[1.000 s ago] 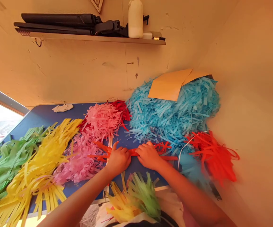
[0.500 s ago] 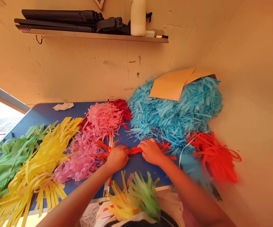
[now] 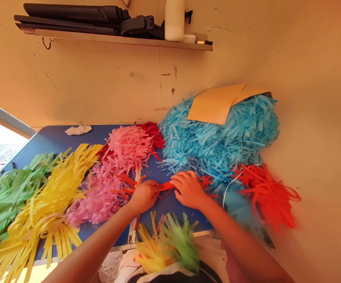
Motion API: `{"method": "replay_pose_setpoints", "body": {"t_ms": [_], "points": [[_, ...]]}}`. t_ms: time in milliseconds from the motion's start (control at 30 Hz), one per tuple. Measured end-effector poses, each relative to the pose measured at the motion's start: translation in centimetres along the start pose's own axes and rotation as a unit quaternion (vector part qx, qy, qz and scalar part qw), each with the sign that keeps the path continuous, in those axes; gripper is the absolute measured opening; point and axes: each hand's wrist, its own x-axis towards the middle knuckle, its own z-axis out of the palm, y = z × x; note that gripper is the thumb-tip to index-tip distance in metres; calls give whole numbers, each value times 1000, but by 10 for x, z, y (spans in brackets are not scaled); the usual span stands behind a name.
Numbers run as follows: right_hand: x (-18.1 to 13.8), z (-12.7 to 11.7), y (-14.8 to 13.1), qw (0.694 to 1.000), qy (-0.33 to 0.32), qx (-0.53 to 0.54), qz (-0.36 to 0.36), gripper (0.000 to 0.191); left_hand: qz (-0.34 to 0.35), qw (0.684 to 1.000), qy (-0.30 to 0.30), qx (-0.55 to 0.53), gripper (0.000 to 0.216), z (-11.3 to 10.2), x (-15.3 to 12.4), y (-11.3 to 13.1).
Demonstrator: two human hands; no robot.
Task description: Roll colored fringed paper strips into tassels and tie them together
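Between my two hands a bundle of red-orange paper strips (image 3: pixel 166 186) stretches just over the blue tabletop, its fringed ends fanning out past both hands. My left hand (image 3: pixel 144 196) is closed around the left part of the bundle. Fingers of my right hand (image 3: pixel 188 189) press on its right part, with the fingertips partly hidden. Just left of my left hand lies a pile of pink-purple paper strips (image 3: pixel 101 196). Beyond my right hand rises a large heap of light blue paper strips (image 3: pixel 205 137).
Yellow strips (image 3: pixel 45 208) and green strips (image 3: pixel 17 196) cover the table's left side. Pink strips (image 3: pixel 129 143) lie near the wall. Brown envelopes (image 3: pixel 214 104) rest on the blue heap. Red strips (image 3: pixel 270 192) and a white cord (image 3: pixel 227 188) are at right. A shelf (image 3: pixel 114 40) hangs above.
My right hand has shifted its fingers on the red-orange strips, which now bend slightly between the hands. A loose strip shows below the bundle. The view has tilted slightly.
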Motion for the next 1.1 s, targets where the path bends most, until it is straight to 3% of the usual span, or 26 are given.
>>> {"method": "replay_pose_setpoints", "body": {"t_ms": [133, 367, 500, 600, 700, 867, 967, 1100], "points": [[7, 9, -2, 999, -25, -19, -11, 6, 1, 1000, 5, 15, 25, -2, 1, 1], [1, 11, 1, 998, 50, 28, -18, 9, -66, 992, 67, 90, 23, -1, -1, 20], [-8, 12, -1, 994, 94, 47, -5, 12, -91, 974, 114, 174, 27, -15, -23, 6], [-13, 16, 0, 995, 90, 52, -3, 11, -82, 966, 110, 219, 33, -34, -44, -3], [-15, 20, -2, 995, 85, 54, -14, 10, -25, 977, 88, 191, 40, -42, -49, 9], [-16, 20, -8, 996, 78, 36, -30, 13, 38, 991, 73, 101, 27, -9, -25, 35], [-22, 17, -8, 996, 81, 16, -35, 16, 28, 991, 88, 94, 28, 11, -21, 29], [-33, 12, -5, 993, 113, -13, 0, 17, 10, 986, 126, 113, 29, 21, -29, 18]]}}
